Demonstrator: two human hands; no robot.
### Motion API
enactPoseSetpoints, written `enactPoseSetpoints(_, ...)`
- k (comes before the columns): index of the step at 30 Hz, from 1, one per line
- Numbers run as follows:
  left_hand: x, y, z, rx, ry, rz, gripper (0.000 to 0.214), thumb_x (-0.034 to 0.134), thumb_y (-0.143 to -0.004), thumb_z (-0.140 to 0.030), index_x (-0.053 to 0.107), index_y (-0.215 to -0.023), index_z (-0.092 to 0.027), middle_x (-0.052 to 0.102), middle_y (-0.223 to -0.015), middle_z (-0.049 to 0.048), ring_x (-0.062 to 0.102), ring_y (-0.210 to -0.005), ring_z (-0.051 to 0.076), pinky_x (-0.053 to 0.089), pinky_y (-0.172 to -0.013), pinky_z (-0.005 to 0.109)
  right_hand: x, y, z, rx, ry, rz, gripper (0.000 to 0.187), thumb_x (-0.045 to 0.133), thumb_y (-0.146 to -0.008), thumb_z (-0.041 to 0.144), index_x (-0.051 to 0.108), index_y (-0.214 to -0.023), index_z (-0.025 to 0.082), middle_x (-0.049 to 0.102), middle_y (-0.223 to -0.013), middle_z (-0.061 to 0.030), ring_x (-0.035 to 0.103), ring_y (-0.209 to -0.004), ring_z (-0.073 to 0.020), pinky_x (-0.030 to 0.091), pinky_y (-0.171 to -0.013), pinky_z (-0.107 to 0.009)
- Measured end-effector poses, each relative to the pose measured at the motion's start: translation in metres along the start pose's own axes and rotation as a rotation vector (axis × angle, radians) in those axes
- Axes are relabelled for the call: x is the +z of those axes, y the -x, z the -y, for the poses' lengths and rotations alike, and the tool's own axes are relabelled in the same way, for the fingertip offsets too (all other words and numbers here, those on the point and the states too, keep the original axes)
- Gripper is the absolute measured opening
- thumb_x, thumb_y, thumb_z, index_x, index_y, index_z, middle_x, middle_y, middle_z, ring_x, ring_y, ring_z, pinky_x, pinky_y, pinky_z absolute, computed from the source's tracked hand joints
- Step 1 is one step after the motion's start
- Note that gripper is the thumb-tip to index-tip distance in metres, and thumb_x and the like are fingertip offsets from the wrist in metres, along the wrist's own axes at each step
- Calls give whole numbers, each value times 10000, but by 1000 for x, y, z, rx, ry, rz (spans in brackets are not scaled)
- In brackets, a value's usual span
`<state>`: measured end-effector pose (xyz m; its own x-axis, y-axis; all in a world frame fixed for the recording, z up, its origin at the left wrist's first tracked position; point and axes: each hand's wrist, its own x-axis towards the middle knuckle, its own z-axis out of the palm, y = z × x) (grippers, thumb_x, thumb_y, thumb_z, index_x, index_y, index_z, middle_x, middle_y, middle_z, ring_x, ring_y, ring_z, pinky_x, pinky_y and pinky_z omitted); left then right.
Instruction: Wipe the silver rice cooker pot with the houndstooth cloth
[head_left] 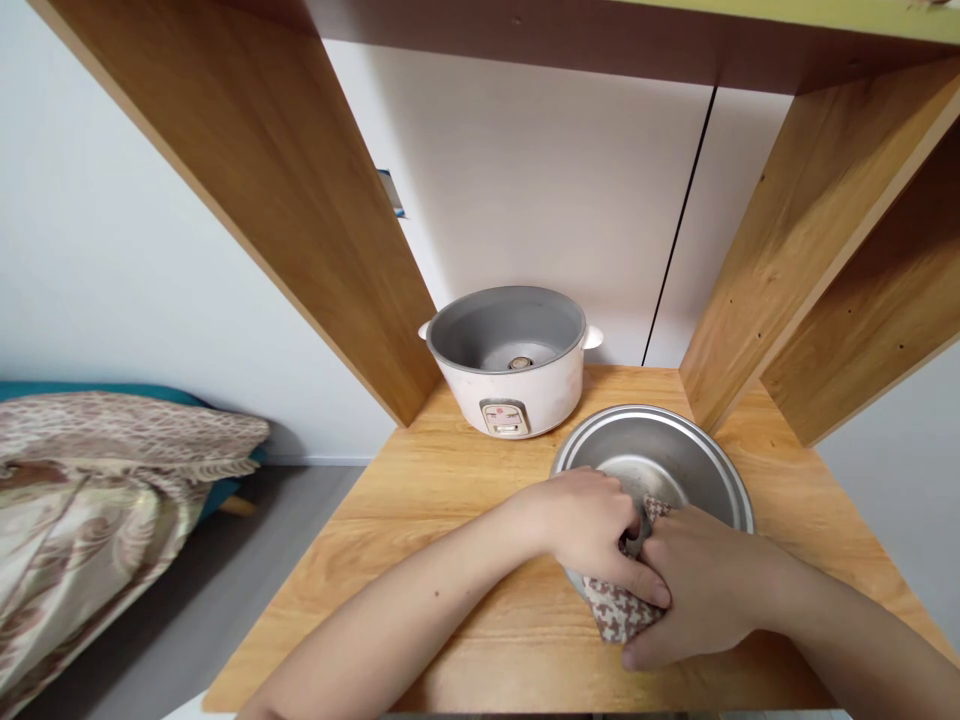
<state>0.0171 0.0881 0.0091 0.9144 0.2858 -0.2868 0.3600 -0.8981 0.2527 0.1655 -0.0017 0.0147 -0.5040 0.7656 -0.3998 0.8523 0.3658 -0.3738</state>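
A metal inner pot (679, 452) rests on the wooden shelf (420, 520) near its front right. My left hand (596, 530) grips the pot's near rim, fingers curled over it. My right hand (701, 590) presses a brown-and-white houndstooth cloth (619, 612) against the pot's near wall and rim, fingers closed on the cloth. The two hands touch each other. Behind the pot stands a white rice cooker body (514, 360), open and without its inner pot, its heating plate showing.
Wooden side panels (300, 180) flank the shelf left and right, with a white wall behind. A bed or sofa with a patterned blanket (97, 480) lies at lower left beyond the grey floor.
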Motion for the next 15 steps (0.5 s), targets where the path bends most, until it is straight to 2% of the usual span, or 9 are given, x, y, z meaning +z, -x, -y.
enactPoseSetpoints(6, 1, 0, 1, 5, -4, -9, 711, 489, -697, -883, 794, -750, -243, 703, -585, 64, 567, -482, 200, 320, -450, 320, 2, 0, -2, -14, 17, -24, 436, 641, -728, 640, 678, -667, 210, 743, -818, -63, 665, -855, -274, 456, -766, -353)
enactPoseSetpoints(11, 2, 0, 1, 7, -6, -17, 708, 485, -698, -883, 787, -735, -243, 693, -571, 59, 556, -473, 194, 305, -445, 318, 2, -1, -3, -6, 33, -12, 463, 626, -740, 669, 685, -663, 216, 728, -755, -58, 662, -813, -270, 459, -761, -360)
enactPoseSetpoints(15, 0, 0, 0, -4, -6, -1, 707, 488, -699, -882, 791, -746, -245, 703, -586, 63, 569, -492, 198, 328, -464, 318, 1, -1, -1, -8, 11, 3, 446, 633, -739, 655, 713, -716, 217, 743, -828, -65, 660, -873, -281, 461, -807, -366)
